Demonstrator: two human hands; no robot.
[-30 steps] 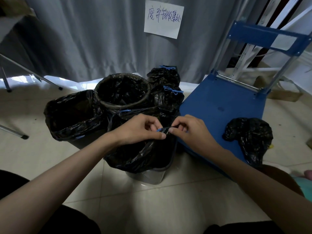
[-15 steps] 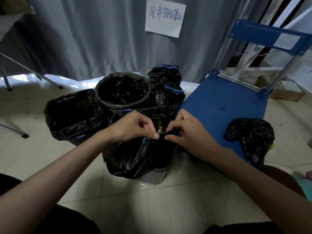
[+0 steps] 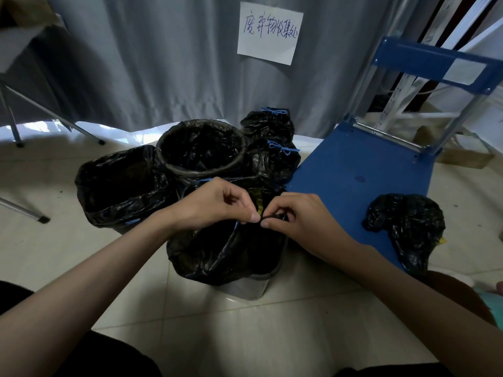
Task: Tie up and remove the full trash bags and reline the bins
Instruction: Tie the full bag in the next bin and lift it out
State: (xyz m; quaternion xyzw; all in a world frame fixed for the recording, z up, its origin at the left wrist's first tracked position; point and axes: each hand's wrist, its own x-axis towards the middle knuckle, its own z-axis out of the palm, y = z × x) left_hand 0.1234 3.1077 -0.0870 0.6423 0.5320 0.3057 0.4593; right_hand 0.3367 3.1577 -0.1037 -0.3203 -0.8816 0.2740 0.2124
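Pinching the blue drawstring [image 3: 236,225] at frame centre, the left hand [image 3: 217,205] and right hand [image 3: 294,216] are clamping the front bin's bag [image 3: 215,254] rim; a slipped pinch could loosen it.

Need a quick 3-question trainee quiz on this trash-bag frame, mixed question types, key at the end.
1. True or false: both hands, left hand and right hand, pinch the rim of the front bag.
2. How many tied bags with blue drawstrings stand behind the round bin?
3. Multiple choice: the loose black bag lies on A) the blue cart, B) the round bin, C) the paper sign.

Key: 1 true; 2 two; 3 A.
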